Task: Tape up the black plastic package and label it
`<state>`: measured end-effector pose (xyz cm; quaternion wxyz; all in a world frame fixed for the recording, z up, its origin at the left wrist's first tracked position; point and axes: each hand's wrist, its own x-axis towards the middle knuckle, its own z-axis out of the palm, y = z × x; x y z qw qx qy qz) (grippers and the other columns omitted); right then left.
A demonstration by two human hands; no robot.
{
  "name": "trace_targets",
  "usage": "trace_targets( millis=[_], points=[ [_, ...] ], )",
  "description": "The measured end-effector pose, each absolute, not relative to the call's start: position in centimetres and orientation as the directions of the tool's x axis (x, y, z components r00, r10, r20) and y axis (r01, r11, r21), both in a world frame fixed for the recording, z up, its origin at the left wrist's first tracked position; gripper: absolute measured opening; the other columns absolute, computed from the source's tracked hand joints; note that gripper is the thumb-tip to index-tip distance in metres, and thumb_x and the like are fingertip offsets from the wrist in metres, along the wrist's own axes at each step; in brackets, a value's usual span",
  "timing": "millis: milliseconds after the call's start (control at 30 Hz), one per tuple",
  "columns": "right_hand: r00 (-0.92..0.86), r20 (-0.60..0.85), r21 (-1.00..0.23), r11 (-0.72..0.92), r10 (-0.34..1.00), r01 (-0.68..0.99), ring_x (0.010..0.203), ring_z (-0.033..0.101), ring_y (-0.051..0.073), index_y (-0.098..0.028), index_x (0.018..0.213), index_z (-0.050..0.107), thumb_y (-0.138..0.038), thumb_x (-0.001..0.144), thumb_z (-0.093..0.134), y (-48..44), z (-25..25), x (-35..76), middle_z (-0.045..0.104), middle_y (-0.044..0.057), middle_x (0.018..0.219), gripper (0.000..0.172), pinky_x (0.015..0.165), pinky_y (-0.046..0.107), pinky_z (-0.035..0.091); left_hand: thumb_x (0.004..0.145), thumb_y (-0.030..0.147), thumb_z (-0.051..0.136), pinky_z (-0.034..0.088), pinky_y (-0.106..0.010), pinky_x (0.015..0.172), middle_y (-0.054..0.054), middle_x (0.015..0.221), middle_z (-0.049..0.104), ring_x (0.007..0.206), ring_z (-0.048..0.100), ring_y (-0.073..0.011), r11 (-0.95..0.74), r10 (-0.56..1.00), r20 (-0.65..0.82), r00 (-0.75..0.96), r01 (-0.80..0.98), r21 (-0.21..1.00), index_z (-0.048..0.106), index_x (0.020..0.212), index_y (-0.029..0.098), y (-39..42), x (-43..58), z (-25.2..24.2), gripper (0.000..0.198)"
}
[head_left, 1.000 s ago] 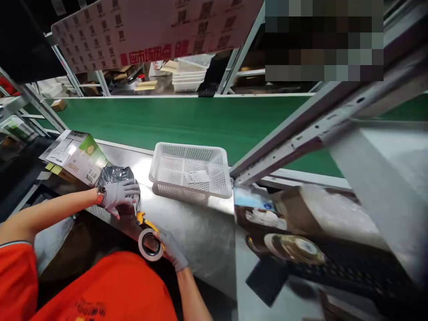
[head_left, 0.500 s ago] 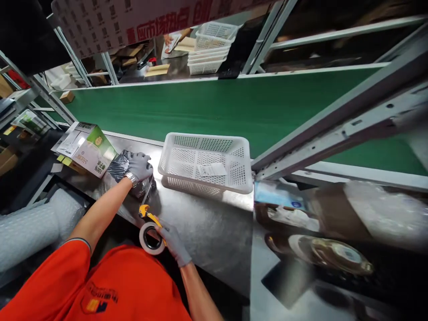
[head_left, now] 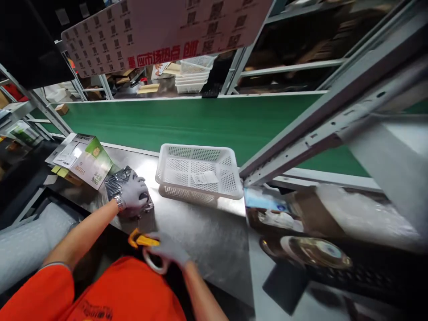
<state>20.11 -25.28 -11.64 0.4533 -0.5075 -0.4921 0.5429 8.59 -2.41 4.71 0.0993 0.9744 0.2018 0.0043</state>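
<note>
My left hand [head_left: 133, 194], in a grey glove, lies over a package wrapped in black plastic [head_left: 115, 180], its fingers bent down over the right end. The package rests on the metal table; my hand hides much of it. Lower and to the right, my right hand [head_left: 169, 248], also gloved, is closed on a yellow tape dispenser [head_left: 143, 240] carrying a roll of tape [head_left: 154, 264]. The dispenser is held near the table's front edge, apart from the package. Motion blurs the right hand slightly.
A white perforated basket [head_left: 200, 191] with a paper slip [head_left: 204, 178] stands right of the package. Behind runs a green conveyor belt [head_left: 140, 122]. A printed carton [head_left: 87, 162] sits at left, bubble wrap [head_left: 33, 254] below it. A slanted metal post [head_left: 321, 129] rises at right.
My right hand has drawn the tape dispenser down and slightly left, turning it, away from the package. My left hand stays on the package, fingers bent further over it. The camera view has shifted.
</note>
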Motion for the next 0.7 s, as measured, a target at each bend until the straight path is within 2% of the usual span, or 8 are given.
trace_targets(
  millis=[67,133,233,300,400,500,600,700],
  points=[
    [0.037,-0.238,-0.971,-0.237,0.971,-0.028,0.084,0.082,0.032,-0.025,0.109,0.094,-0.034,0.071,0.081,-29.3,-12.4,24.4,0.09,0.006,0.099,0.041,0.082,0.045,0.069,0.09,0.042,0.075,0.022,-0.071,0.14,-0.009,0.102,0.085,0.143,0.066,-0.0365,-0.919,0.192,-0.049,0.98,0.197,0.341,0.083,0.091,0.027,-3.5,5.9,4.6,0.017],
    [0.158,-0.357,-0.933,-0.345,0.921,-0.099,0.091,0.085,0.036,-0.025,0.114,0.094,-0.038,0.069,0.086,-33.0,-12.9,27.8,0.09,0.009,0.103,0.048,0.088,0.051,0.071,0.091,0.045,0.073,0.021,-0.069,0.142,-0.007,0.086,0.083,0.134,0.071,-0.0348,-0.872,0.02,-0.084,0.996,0.059,0.487,0.077,0.074,0.029,-4.2,3.9,4.3,0.024],
    [0.377,-0.41,-0.912,-0.368,0.831,-0.18,0.105,0.085,0.042,-0.021,0.123,0.092,-0.049,0.065,0.096,-36.9,-12.6,30.5,0.089,0.016,0.117,0.065,0.094,0.055,0.072,0.092,0.046,0.07,0.028,-0.065,0.142,-0.005,0.068,0.076,0.112,0.078,-0.0315,-0.761,-0.079,-0.1,0.992,0.005,0.648,0.063,0.055,0.029,-4.8,2.5,4.4,0.042],
    [0.475,-0.385,-0.923,-0.328,0.791,-0.2,0.118,0.084,0.044,-0.019,0.129,0.09,-0.058,0.063,0.101,-38.2,-11.6,30.6,0.086,0.02,0.13,0.078,0.104,0.056,0.069,0.098,0.05,0.067,0.038,-0.062,0.137,-0.006,0.07,0.077,0.109,0.079,-0.0306,-0.661,0.029,-0.048,0.998,0.055,0.748,0.064,0.057,0.028,-5.1,2.3,4.9,0.047],
    [0.529,-0.31,-0.951,-0.247,0.79,-0.188,0.127,0.081,0.045,-0.02,0.136,0.086,-0.063,0.063,0.104,-38.1,-9.0,28.9,0.083,0.022,0.138,0.087,0.113,0.055,0.066,0.105,0.062,0.06,0.054,-0.053,0.121,-0.01,0.093,0.084,0.114,0.078,-0.0308,-0.486,0.415,0.075,0.907,0.152,0.861,0.079,0.079,0.024,-6.4,2.0,5.9,0.05],
    [0.502,-0.195,-0.98,-0.145,0.843,-0.136,0.126,0.082,0.044,-0.021,0.138,0.086,-0.062,0.069,0.103,-36.6,-5.9,25.9,0.082,0.022,0.14,0.082,0.109,0.054,0.068,0.102,0.072,0.064,0.061,-0.045,0.105,-0.012,0.111,0.085,0.107,0.077,-0.029,-0.228,0.684,-0.013,0.729,0.231,0.946,0.086,0.112,0.021,-8.7,1.3,5.9,0.056],
    [0.429,0.044,-0.995,-0.001,0.902,0.104,0.118,0.084,0.04,-0.025,0.132,0.089,-0.055,0.078,0.101,-34.1,-2.9,23.1,0.085,0.019,0.133,0.063,0.102,0.05,0.071,0.094,0.084,0.069,0.061,-0.038,0.085,-0.009,0.105,0.083,0.091,0.074,-0.0249,0.179,0.603,-0.281,0.747,0.216,0.96,0.084,0.123,0.021,-11.1,0.7,4.9,0.071],
    [0.257,0.307,-0.895,0.187,0.916,0.405,0.096,0.084,0.029,-0.03,0.137,0.087,-0.042,0.086,0.096,-31.4,-0.5,21.4,0.086,0.013,0.11,0.053,0.083,0.037,0.07,0.089,0.09,0.073,0.055,-0.032,0.072,-0.006,0.088,0.078,0.076,0.066,-0.0195,0.358,0.591,-0.354,0.725,0.158,0.92,0.082,0.094,0.02,-12.1,0.0,4.3,0.071]
  ],
)
